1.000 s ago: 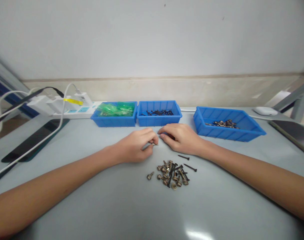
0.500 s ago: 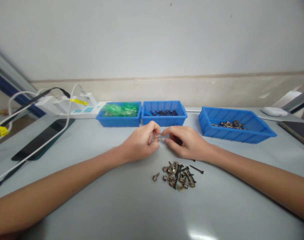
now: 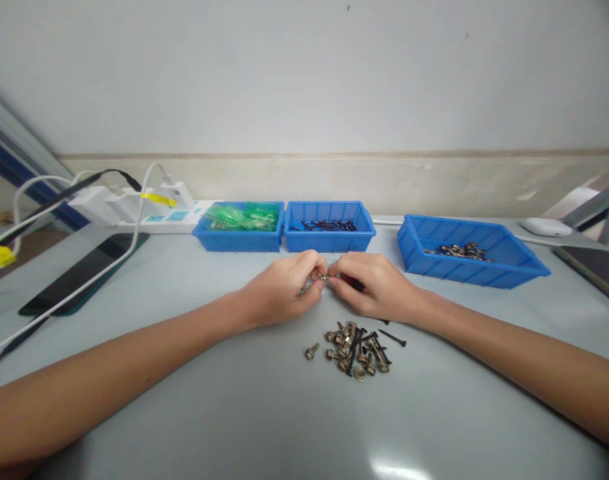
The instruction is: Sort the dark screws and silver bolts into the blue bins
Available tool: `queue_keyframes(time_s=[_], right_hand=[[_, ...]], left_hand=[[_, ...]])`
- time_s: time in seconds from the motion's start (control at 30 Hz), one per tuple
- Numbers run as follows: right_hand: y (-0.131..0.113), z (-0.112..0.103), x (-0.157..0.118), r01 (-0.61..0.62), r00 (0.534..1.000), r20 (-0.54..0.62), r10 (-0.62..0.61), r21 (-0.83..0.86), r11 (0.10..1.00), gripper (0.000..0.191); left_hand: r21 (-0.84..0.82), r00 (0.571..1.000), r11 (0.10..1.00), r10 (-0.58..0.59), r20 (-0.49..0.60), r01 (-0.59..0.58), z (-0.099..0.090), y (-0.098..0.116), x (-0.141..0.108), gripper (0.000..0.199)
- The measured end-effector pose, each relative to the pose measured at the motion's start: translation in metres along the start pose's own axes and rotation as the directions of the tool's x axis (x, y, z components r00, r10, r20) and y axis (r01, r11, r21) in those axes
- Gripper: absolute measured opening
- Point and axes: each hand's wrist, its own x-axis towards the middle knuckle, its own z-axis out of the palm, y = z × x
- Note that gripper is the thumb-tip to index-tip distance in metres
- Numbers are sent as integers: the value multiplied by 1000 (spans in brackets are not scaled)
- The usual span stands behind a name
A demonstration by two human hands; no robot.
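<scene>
Here's the small metal screw (image 3: 324, 277), right between the two hands, just beyond the screw pile (image 3: 354, 350)! The left hand (image 3: 287, 287) pinches it between thumb and finger; the right hand (image 3: 374, 283) has its fingertips at the other end, though whether they grip is unclear. Beyond the pile sits the middle blue bin (image 3: 329, 241), holding dark screws (image 3: 329, 226).

Beyond the screw pile (image 3: 355, 351) are three blue bins (image 3: 330, 244), two hands (image 3: 279, 293) and one small screw (image 3: 325, 277). One loose bolt (image 3: 311, 351) lies left of it, with one power strip (image 3: 188, 222) farther left; one white case (image 3: 547, 227) sits far right.
</scene>
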Motion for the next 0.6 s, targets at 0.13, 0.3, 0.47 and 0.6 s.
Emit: queue_keyframes(time_s=[0.13,0.3,0.47,0.6], right_hand=[[-1,-2,0,-38,999,-23,38,3,999,17],[0,-2,0,-46,999,-16,45,-13,999,21],[0,-2,1,-29,1000,-1,29,-22,999,22],[0,-2,-1,9,1000,-8,-9,-67,998,25]], left_hand=[[77,1000,997,-15,-18,16,0,0,-1,10],[136,999,990,-36,-25,40,2,-2,-1,10],[201,997,977,-69,-17,71,2,-1,0,9],[213,997,975,-69,17,64,0,0,1,8]])
